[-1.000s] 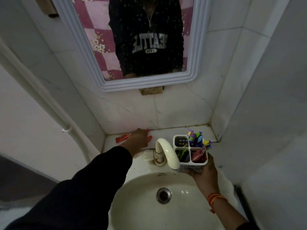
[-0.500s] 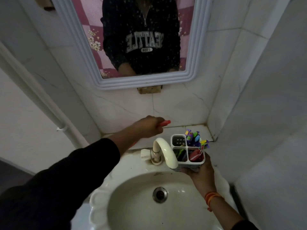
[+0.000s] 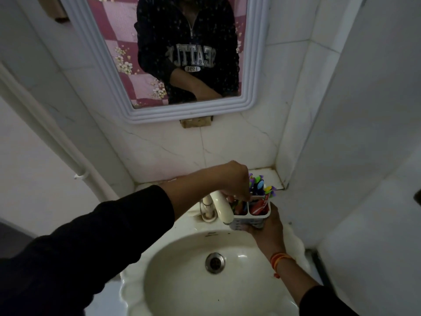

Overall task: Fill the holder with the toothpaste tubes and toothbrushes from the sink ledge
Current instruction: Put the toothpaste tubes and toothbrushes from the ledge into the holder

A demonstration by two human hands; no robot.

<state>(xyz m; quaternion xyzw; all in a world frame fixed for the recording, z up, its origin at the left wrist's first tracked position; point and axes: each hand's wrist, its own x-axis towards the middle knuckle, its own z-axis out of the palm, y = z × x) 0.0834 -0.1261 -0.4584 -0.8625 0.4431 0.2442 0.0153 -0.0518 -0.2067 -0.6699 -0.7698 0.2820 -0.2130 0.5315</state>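
While right hand (image 3: 266, 226) grips holder (image 3: 250, 216), left hand (image 3: 232, 181) pinches toothpaste above.

A white-framed mirror (image 3: 255, 65) hangs on the marble-tiled wall (image 3: 227, 144). Below it, a cream tap (image 3: 222, 207) curves over a basin (image 3: 182, 270) with a metal drain (image 3: 215, 262).
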